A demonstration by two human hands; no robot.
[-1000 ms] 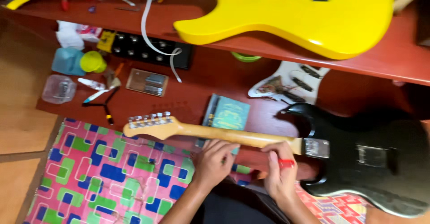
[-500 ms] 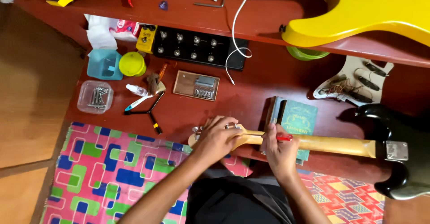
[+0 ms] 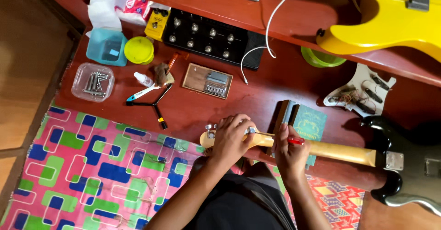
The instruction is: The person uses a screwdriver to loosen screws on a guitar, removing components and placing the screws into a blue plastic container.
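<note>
left hand (image 3: pixel 232 140) still gripping guitar headstock (image 3: pixel 211 137), right hand (image 3: pixel 289 152) still pinching red tool (image 3: pixel 295 141)

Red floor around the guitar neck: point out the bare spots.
Bare floor lies between the metal plate, the book and the white cable. The patterned mat left of the left hand is free. The clear box, tools and cups crowd the upper left.
</note>
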